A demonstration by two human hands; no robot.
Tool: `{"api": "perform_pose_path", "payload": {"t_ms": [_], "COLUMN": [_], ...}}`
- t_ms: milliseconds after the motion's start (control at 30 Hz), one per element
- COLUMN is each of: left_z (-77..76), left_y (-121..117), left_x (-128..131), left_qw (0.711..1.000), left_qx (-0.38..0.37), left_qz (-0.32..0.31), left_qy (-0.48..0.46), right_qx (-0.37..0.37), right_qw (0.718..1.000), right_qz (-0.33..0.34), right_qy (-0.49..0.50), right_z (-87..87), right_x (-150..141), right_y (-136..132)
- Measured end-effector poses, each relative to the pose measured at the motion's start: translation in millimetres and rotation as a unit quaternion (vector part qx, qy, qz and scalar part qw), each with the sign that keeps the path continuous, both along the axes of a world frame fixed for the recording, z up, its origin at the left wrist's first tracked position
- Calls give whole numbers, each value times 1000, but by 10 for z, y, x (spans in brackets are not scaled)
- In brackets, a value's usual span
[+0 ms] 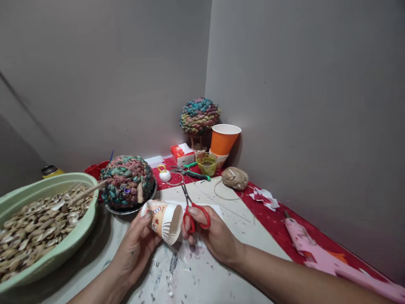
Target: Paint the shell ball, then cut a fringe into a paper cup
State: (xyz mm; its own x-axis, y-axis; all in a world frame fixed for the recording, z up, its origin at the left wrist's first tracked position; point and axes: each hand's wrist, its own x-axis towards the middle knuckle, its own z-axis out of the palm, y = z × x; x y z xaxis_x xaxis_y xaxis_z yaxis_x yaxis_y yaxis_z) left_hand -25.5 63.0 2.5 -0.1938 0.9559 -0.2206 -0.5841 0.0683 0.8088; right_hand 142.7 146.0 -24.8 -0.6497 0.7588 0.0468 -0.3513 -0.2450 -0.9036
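My left hand (139, 236) is wrapped round a printed paper cup (157, 216) tipped on its side, its mouth turned to the right. Narrow slits run along part of the cup's rim, leaving a fringe of strips. In my right hand (215, 236) are scissors with red handles (202, 215), fingers in the loops. Their blades point up and away, just right of the cup's rim. Behind my left hand, a round ball covered in coloured peanut shells (126, 181) rests in a metal bowl (148, 198).
A green basket (91, 211) of peanut shells stands at left. Toward the back are a shell-covered tree shape (200, 116), an orange cup (225, 141), a tissue pack (183, 154), pliers (198, 175) and a twine ball (235, 178). A pink glue gun (303, 240) lies at right.
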Motion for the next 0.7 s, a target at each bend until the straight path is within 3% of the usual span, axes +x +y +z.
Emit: {"api": "perform_pose_path", "payload": {"t_ms": [133, 267, 333, 433, 567, 700], "left_z": [-33, -83, -91, -83, -88, -135], "left_y": [-13, -21, -17, -1, 28, 50], "left_x": [-5, -2, 4, 8, 3, -2], "left_qw": [1000, 999, 999, 999, 998, 997], "left_qx": [12, 18, 16, 9, -7, -2], "left_qz": [6, -13, -18, -7, 7, -8], "left_qy": [-21, -30, -38, -51, -64, -73], "right_qx": [21, 49, 40, 33, 50, 173], "right_qw": [999, 995, 996, 999, 991, 947], "right_qz": [-26, -76, -71, -5, 108, 213], "right_qy": [14, 43, 43, -3, -67, -169], "right_z": [35, 187, 261, 289, 182, 105], "right_x": [27, 61, 96, 196, 389, 526], "right_y": [-32, -89, -149, -271, -398, -389]}}
